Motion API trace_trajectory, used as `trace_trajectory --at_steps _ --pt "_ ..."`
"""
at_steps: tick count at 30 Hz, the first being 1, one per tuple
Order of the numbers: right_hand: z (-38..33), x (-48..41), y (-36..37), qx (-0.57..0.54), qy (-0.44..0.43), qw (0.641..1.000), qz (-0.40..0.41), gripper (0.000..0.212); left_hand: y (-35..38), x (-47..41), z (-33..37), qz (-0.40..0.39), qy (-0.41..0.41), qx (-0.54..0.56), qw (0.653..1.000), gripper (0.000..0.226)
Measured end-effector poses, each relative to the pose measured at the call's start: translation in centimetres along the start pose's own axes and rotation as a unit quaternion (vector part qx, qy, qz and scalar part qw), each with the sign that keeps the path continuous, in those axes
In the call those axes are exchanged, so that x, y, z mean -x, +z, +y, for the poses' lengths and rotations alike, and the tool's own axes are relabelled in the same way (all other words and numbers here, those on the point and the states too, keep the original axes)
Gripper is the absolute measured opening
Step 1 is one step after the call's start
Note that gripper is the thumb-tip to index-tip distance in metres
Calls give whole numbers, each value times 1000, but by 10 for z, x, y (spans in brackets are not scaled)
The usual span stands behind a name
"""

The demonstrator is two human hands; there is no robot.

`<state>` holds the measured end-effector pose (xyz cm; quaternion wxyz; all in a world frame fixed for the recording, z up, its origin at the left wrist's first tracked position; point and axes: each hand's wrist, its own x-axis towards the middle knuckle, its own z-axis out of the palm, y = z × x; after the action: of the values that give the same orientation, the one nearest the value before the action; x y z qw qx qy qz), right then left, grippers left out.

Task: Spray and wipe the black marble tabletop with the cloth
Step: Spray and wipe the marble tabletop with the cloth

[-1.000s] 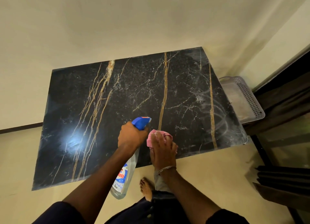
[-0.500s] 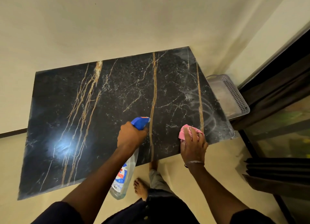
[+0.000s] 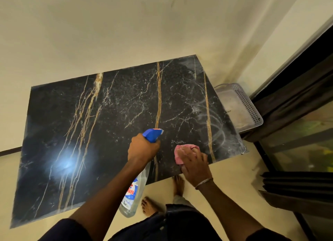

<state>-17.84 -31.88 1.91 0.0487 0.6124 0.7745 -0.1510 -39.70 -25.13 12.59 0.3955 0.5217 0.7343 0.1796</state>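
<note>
The black marble tabletop (image 3: pixel 108 132) with gold and white veins fills the middle of the head view. My left hand (image 3: pixel 142 147) grips the neck of a clear spray bottle (image 3: pixel 134 192) with a blue trigger head, its nozzle pointing right over the marble and its body hanging past the near edge. My right hand (image 3: pixel 195 164) presses a pink cloth (image 3: pixel 180 153) flat on the marble near the front edge, right of the bottle. Wet swirl marks (image 3: pixel 216 132) streak the right end of the top.
A pale perforated plastic basket (image 3: pixel 250 107) sits beside the table's right end, by the wall corner. Dark curtain and glass door (image 3: pixel 297 129) stand at the right. My bare feet (image 3: pixel 162 195) are on the cream floor under the near edge. A lamp glare shows on the left marble.
My right hand slid the pink cloth right along the front edge, then back a little to the left. The left hand and spray bottle stayed nearly still.
</note>
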Motion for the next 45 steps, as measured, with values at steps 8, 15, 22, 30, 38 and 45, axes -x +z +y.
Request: trace_trajectory --at_steps 8,15,22,30,38,45 --pt "73 1 -23 -21 158 986 48 67 18 -14 25 5 -17 17 1000 17" --pt "18 -19 -7 -39 47 998 7 65 28 -18 44 13 -30 20 999 16" --pt "60 -24 -13 3 -143 990 2 74 47 -25 63 -4 -30 25 999 13" --pt "182 3 -34 -17 86 995 56 63 58 -39 81 2 -20 14 1000 21" --pt "101 -21 -25 -79 208 969 103 60 61 -42 84 12 -27 18 999 22" --pt "32 -43 -13 -44 -71 996 16 75 67 -42 86 31 -47 0 998 20"
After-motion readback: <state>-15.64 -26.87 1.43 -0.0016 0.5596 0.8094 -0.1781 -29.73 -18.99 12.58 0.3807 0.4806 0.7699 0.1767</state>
